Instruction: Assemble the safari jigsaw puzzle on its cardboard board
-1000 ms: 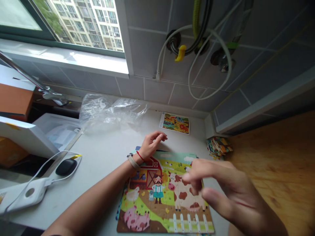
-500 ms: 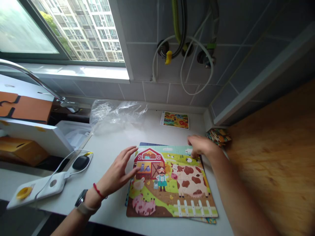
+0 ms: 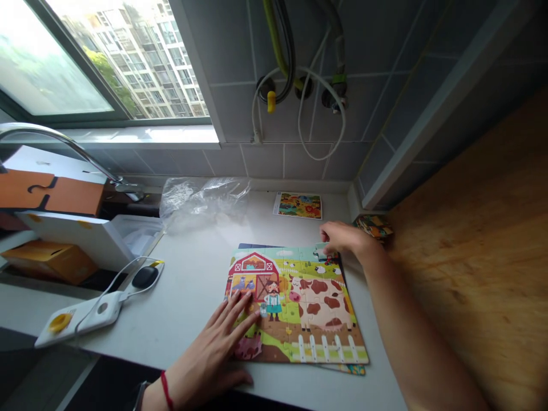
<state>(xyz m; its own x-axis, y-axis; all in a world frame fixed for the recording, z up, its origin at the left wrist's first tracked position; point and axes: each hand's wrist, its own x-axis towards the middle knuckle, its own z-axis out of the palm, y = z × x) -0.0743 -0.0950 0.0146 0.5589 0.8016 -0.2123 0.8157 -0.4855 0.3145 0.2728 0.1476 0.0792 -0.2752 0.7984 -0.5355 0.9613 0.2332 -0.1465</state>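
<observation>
A farm jigsaw puzzle [image 3: 317,317], showing a red barn, a farmer and a spotted cow, lies on the counter over other boards whose edges peek out. My left hand [image 3: 218,334] rests on its lower left part, fingers stretched out and slightly apart, holding nothing. At the puzzle's upper right corner, my right hand [image 3: 342,237] is closed in a pinch on a pale blue puzzle piece [image 3: 320,252]. A darker patch shows beside that piece, so it looks lifted out of line. My fingers hide part of the corner.
Behind the puzzle lies a small picture card [image 3: 298,205]. A stack of puzzle pieces [image 3: 374,226] sits by the wall at right. Clear plastic bags [image 3: 203,197] lie at the back. A white power strip [image 3: 83,318] with a cable is at left, near boxes [image 3: 60,260] and a tap [image 3: 124,185].
My left hand has come down from beside the puzzle's left edge onto its surface. My right hand stays at the upper right corner, where the piece now shows a dark gap. The view has shifted slightly.
</observation>
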